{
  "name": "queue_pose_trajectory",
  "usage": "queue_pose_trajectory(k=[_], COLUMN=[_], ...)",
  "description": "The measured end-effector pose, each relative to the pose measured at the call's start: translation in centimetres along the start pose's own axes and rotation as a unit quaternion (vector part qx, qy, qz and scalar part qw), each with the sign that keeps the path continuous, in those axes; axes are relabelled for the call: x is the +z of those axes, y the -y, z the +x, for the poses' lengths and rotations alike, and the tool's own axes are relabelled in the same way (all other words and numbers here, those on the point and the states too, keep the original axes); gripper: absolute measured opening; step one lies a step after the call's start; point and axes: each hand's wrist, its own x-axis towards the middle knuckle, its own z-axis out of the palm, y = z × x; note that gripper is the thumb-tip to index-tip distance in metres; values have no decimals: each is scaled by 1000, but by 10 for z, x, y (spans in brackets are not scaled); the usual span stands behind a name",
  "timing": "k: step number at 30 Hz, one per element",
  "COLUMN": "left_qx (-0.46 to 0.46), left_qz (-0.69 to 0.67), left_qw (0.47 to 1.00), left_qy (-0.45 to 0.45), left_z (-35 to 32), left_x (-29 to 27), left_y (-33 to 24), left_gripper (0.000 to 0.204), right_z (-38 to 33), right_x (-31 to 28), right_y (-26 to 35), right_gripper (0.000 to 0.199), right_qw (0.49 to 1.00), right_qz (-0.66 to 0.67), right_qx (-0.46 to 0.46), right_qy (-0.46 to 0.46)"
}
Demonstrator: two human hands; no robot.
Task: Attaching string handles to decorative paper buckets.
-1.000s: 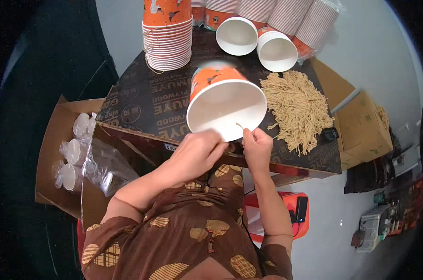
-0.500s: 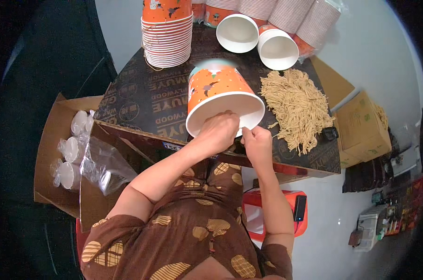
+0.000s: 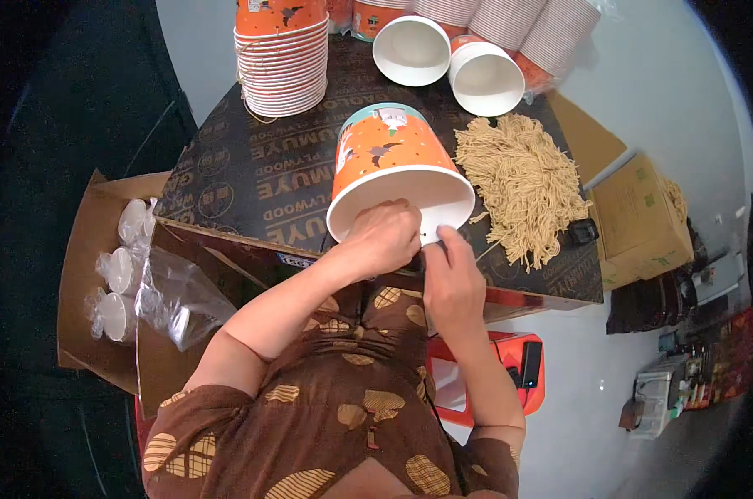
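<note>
Left hand (image 3: 386,235) hides part of the bucket (image 3: 399,151)

Orange bucket (image 3: 393,154) with dark and white figures, beige strings (image 3: 522,191), black table (image 3: 227,204)
The bucket is white inside; brownish lettering patterns the table; brown clothing (image 3: 310,424) bears yellowish striped and checked patches.

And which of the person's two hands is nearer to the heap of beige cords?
The right hand: it is at the orange paper bucket's rim, below and left of the cord heap in the picture. The left hand is farther left, in the bucket's mouth.
</note>
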Motion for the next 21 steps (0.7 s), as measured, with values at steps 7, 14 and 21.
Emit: queue_pose_trajectory(k=[7, 14, 21], left_qx=[-45, -134, -176], left_qz=[-192, -400, -366], left_qw=[979, 905, 911], left_qy=[59, 59, 64], left_z=[3, 8, 14], left_x=[-2, 17, 17], left_y=[1, 5, 0], left_gripper=[15, 22, 23], right_z=[-6, -3, -4], right_x=[11, 9, 7], right_y=[-23, -20, -27], right_gripper=[19, 10, 6], right_qw=[999, 987, 964], right_qz=[29, 125, 223], right_qx=[24, 97, 141], right_qy=[4, 6, 22])
